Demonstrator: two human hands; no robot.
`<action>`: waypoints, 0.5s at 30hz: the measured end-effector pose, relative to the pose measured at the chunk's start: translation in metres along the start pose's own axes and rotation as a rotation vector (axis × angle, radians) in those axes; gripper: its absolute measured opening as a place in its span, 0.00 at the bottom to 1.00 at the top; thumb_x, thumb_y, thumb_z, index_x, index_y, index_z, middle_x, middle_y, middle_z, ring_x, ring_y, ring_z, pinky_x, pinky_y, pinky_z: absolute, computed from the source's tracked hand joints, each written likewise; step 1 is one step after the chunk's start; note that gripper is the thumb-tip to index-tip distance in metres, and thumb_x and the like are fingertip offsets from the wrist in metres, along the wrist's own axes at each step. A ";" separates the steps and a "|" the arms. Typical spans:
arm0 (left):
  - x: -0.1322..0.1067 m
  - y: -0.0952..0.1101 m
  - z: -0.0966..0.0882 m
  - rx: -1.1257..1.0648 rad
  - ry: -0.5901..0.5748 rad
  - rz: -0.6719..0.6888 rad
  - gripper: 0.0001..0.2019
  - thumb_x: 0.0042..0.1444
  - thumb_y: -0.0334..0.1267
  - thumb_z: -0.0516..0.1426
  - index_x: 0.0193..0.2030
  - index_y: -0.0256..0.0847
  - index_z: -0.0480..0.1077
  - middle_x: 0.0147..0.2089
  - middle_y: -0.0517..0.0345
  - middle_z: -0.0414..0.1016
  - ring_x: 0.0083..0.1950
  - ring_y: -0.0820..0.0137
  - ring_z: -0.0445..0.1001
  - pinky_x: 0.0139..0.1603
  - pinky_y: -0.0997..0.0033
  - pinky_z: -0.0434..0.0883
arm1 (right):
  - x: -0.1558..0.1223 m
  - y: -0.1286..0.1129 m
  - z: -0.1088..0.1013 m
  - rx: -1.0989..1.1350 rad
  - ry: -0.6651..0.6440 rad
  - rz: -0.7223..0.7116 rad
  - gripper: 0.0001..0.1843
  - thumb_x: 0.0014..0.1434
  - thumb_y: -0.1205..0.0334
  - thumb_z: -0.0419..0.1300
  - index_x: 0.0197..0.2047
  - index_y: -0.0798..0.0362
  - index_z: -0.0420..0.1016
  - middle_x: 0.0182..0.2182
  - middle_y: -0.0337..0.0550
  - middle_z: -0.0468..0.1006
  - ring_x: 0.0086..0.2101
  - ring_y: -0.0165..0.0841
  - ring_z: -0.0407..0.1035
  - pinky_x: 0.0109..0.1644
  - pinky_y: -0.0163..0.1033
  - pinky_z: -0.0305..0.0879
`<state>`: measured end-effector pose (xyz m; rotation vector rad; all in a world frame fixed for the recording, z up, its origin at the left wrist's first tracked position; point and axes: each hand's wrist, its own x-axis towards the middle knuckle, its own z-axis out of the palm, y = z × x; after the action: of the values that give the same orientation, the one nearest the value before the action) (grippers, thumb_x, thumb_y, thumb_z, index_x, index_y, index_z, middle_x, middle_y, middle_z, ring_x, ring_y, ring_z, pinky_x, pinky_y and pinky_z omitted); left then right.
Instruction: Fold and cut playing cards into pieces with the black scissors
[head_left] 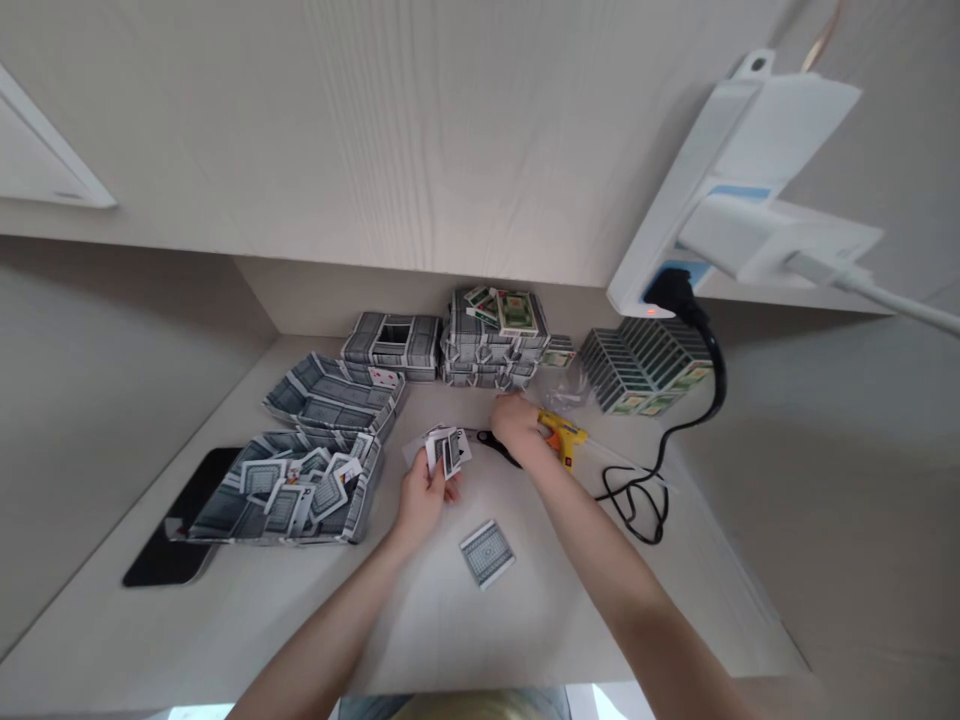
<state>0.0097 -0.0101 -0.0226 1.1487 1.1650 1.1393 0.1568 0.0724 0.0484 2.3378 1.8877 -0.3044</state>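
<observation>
My left hand [422,492] is closed on a small folded bundle of playing cards [448,449] held just above the desk. My right hand [517,424] reaches further back and rests closed on the handle of a yellow glue gun [564,437]. Black scissors [498,446] lie under that hand, between the cards and the glue gun. A single card [487,552] lies face down on the desk in front of both hands.
A tray folded from cards [225,512] holds several loose cards at the left, over a black phone [174,535]. More card trays [330,395], a card box [392,345] and stacked card blocks [495,340] line the back. A black cable [652,480] runs to a white power strip [720,180].
</observation>
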 end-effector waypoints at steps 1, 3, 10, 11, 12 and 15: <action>0.000 0.000 0.000 0.003 -0.001 0.003 0.13 0.52 0.46 0.50 0.37 0.39 0.58 0.22 0.63 0.70 0.15 0.77 0.66 0.15 0.79 0.64 | -0.002 -0.001 0.000 0.005 0.022 -0.005 0.19 0.56 0.76 0.45 0.49 0.68 0.68 0.45 0.73 0.70 0.43 0.45 0.70 0.39 0.43 0.66; 0.000 -0.001 0.000 0.007 -0.002 0.005 0.13 0.52 0.46 0.50 0.37 0.39 0.58 0.23 0.63 0.70 0.15 0.77 0.66 0.15 0.79 0.64 | -0.005 -0.003 0.002 0.022 0.080 -0.022 0.19 0.55 0.75 0.48 0.50 0.65 0.67 0.44 0.69 0.71 0.42 0.44 0.70 0.38 0.42 0.66; 0.002 -0.003 0.000 0.022 -0.003 -0.004 0.14 0.52 0.47 0.51 0.39 0.38 0.60 0.23 0.62 0.71 0.15 0.76 0.67 0.15 0.78 0.64 | -0.003 -0.007 0.014 0.059 0.108 -0.059 0.15 0.52 0.75 0.51 0.42 0.66 0.73 0.38 0.68 0.74 0.40 0.44 0.72 0.36 0.41 0.67; 0.002 -0.003 0.000 0.028 -0.002 -0.001 0.14 0.52 0.47 0.50 0.39 0.38 0.60 0.22 0.63 0.71 0.15 0.76 0.67 0.15 0.78 0.64 | -0.002 -0.007 0.014 0.060 0.112 -0.051 0.15 0.52 0.76 0.52 0.41 0.68 0.73 0.39 0.71 0.73 0.39 0.45 0.72 0.36 0.41 0.67; 0.002 -0.004 -0.001 0.033 -0.004 0.003 0.14 0.52 0.47 0.50 0.38 0.38 0.60 0.22 0.63 0.71 0.15 0.76 0.67 0.16 0.78 0.64 | -0.002 -0.007 0.014 0.060 0.117 -0.044 0.15 0.51 0.76 0.51 0.41 0.70 0.73 0.39 0.73 0.73 0.39 0.46 0.72 0.35 0.42 0.67; 0.002 -0.005 -0.001 0.042 -0.011 0.010 0.14 0.52 0.47 0.50 0.38 0.39 0.60 0.22 0.63 0.71 0.16 0.76 0.67 0.16 0.78 0.64 | -0.007 -0.006 0.008 0.067 0.145 -0.052 0.17 0.52 0.76 0.50 0.44 0.71 0.71 0.41 0.73 0.72 0.38 0.45 0.72 0.35 0.42 0.66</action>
<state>0.0088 -0.0082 -0.0281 1.1924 1.1805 1.1194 0.1493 0.0649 0.0429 2.4171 2.0364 -0.2118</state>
